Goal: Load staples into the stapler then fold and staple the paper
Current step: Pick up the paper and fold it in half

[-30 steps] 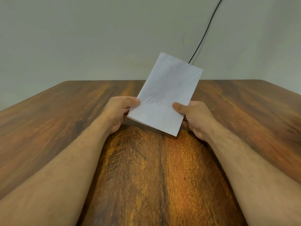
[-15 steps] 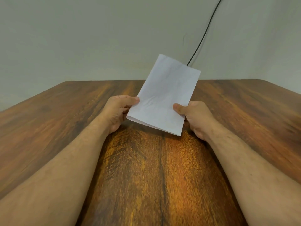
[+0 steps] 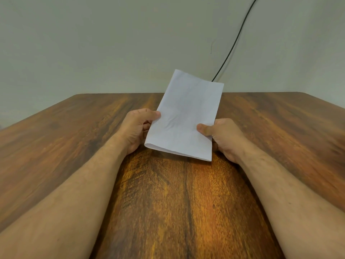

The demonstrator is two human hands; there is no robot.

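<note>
A white sheet of paper [image 3: 186, 116], folded with its crease along the near edge, is held just above the table and tilts up away from me. My left hand [image 3: 137, 128] pinches its left edge, thumb on top. My right hand [image 3: 222, 136] pinches its right edge near the lower corner, thumb on top too. The fingers under the paper are hidden. No stapler or staples are in view.
A brown wooden table [image 3: 171, 202] fills the lower view, its far edge meeting a pale wall. A black cable [image 3: 235, 42] hangs down the wall behind the paper. My forearms rest low over the table's near part.
The paper's far end has dropped a little and its near crease has turned more level. Both hands keep their hold in nearly the same places.
</note>
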